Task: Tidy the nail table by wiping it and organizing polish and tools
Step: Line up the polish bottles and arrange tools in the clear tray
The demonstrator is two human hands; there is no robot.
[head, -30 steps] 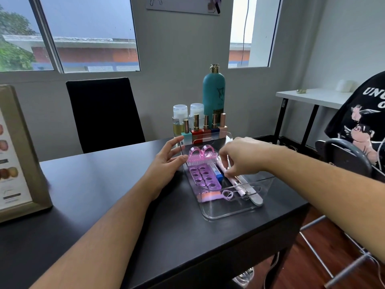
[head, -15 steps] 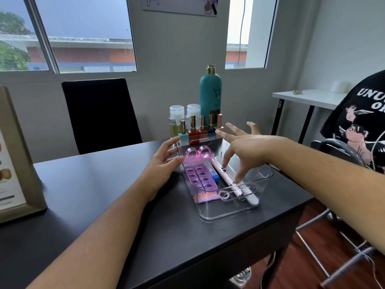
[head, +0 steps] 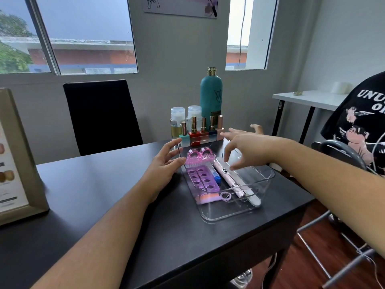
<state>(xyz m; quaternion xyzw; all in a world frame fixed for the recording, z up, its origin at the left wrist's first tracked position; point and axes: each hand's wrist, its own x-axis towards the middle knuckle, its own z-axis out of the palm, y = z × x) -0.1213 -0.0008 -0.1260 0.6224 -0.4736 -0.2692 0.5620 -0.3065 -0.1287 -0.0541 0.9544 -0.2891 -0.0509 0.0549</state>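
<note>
A clear plastic tray lies on the black table at its right end. Inside it are a pink brush, purple toe separators, a pink nail drill, a white nail file and small scissors. My left hand rests against the tray's left wall, fingers apart, holding nothing. My right hand hovers over the tray's far right part with fingers spread and empty. Behind the tray stands a row of several polish bottles.
A tall teal bottle and two clear capped bottles stand behind the polish. A framed chart stands at the left. A black chair is behind the table. A person in a black shirt sits at the right.
My right hand has lifted off the pink nail drill in the tray and opened, fingers spread above it. My left hand stays at the tray's left wall.
</note>
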